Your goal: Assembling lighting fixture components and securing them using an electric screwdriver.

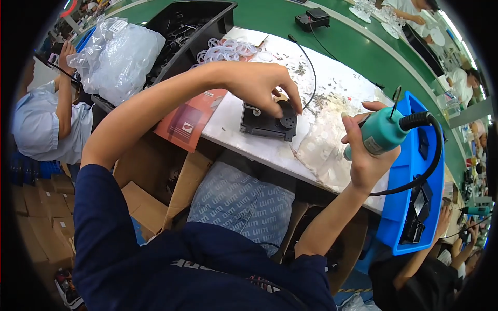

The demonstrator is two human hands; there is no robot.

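Observation:
On the white work surface sits a black plastic housing (262,126) with a round, holed disc on its near right part. My left hand (257,85) reaches over it from the left, thumb and forefinger curled down onto the housing around its upper right part. The hand hides the housing's far side and whatever lies under the palm. To the right, my right hand (371,160) is wrapped around a teal electric screwdriver (381,132) with a wire hanging loop and a black cord. The screwdriver is held above the surface, apart from the housing; its bit is hidden.
Small screws (324,98) lie scattered beyond the housing. Clear plastic rings (223,52) are heaped beside a black bin (225,20) and a plastic bag (119,57). A blue bin (389,223) with black parts stands at right. Co-workers sit on both sides.

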